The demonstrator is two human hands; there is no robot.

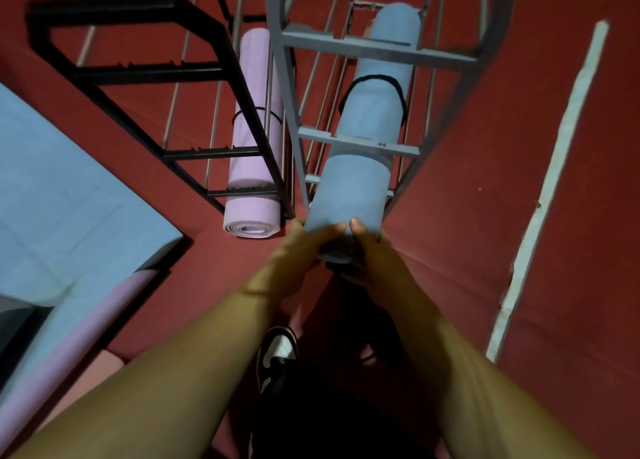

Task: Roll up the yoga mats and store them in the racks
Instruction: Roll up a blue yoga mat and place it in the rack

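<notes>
- The blue mat (pixel 363 153) is rolled tight, with a black strap (pixel 375 81) around it, and lies inside the grey rack (pixel 377 48).
- Left hand (pixel 298 250) and right hand (pixel 372 254) both grip its near end.
- A rolled pink mat (pixel 254 140) lies in the black rack (pixel 138 74).
- No writing can be read.

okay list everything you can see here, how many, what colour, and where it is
Rolled blue foam yoga mat: one, black strap, in grey rack.
Grey metal rack: one, centre-right.
Rolled lilac foam yoga mat: one, black strap, in black rack.
Black metal rack: one, upper left.
Flat blue yoga mat: one, left floor.
Flat lilac yoga mat: one, under the blue.
Red floor: white line at right.
Black-and-white shoe: one, bottom centre.
Left hand, right hand: grip blue roll's near end.
</notes>
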